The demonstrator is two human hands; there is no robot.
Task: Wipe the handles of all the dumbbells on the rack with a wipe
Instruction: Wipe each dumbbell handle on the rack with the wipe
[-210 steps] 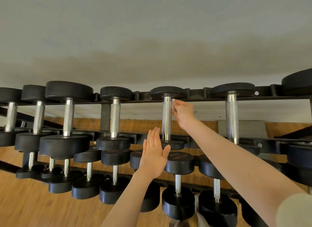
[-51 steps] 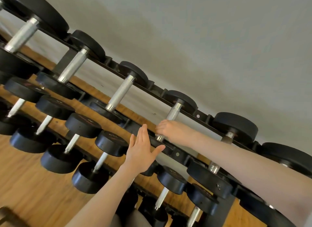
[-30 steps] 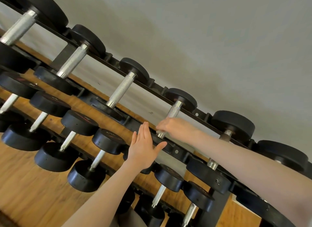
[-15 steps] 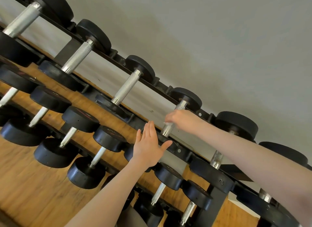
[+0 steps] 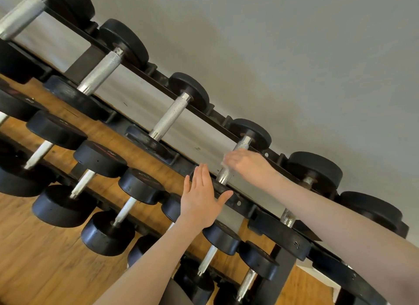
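Observation:
A black dumbbell rack (image 5: pixel 218 117) runs diagonally across the head view, tilted. My right hand (image 5: pixel 247 162) is blurred and curled round the knurled steel handle (image 5: pixel 224 175) of one top-tier dumbbell, near its upper half. A pale scrap of wipe (image 5: pixel 224 162) shows at my fingertips. My left hand (image 5: pixel 200 198) is flat with straight fingers, resting against the rack rail by that dumbbell's near head. It holds nothing.
More top-tier dumbbells lie to the left (image 5: pixel 171 114) (image 5: pixel 102 71), and another sits to the right under my forearm (image 5: pixel 288 216). Two lower tiers hold smaller dumbbells (image 5: pixel 127 210). Below is a wooden floor (image 5: pixel 45 259), behind a grey wall (image 5: pixel 294 55).
My right hand has slid up the handle from its lower end toward the far head. My left hand has stayed flat in the same place. The view has shifted slightly.

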